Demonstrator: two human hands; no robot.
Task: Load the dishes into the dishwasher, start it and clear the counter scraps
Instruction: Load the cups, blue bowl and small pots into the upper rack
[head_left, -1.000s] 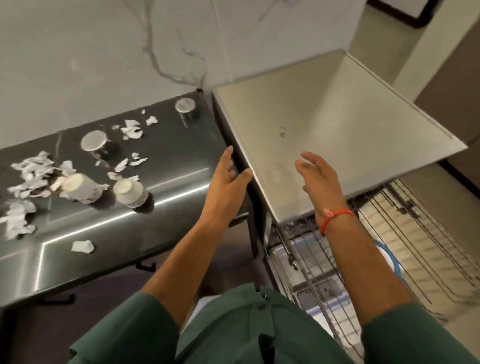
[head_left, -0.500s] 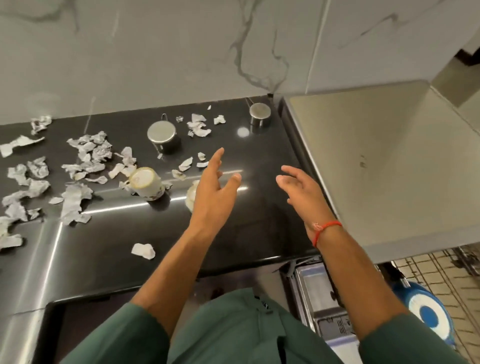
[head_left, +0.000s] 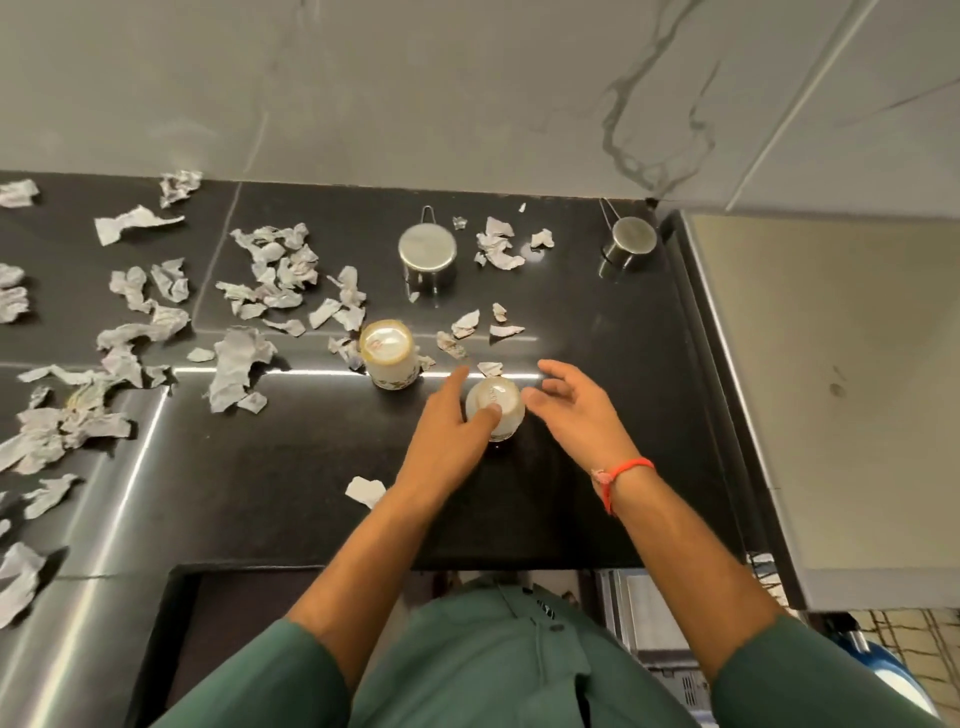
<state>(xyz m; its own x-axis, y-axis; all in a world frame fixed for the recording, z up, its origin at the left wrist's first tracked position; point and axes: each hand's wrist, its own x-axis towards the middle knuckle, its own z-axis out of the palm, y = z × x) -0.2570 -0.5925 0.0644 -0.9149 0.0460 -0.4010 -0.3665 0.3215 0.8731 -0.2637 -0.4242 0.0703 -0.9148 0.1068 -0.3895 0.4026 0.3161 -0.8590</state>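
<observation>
Your left fingers (head_left: 485, 415), loosely spread, now touch the small upturned cup (head_left: 494, 408), thumb on its near side; your right fingers (head_left: 558, 387) curl open just beside it, not yet gripping. A second ago both hands hung at the dishwasher door (head_left: 831, 395). Loading resumes; paper scraps (head_left: 275, 270) lie beyond, leftward.

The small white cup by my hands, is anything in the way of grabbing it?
Nothing visible. The left hand already has its thumb on the upturned cup, and the right hand is open beside it. Paper scraps lie just behind, not between.
</observation>
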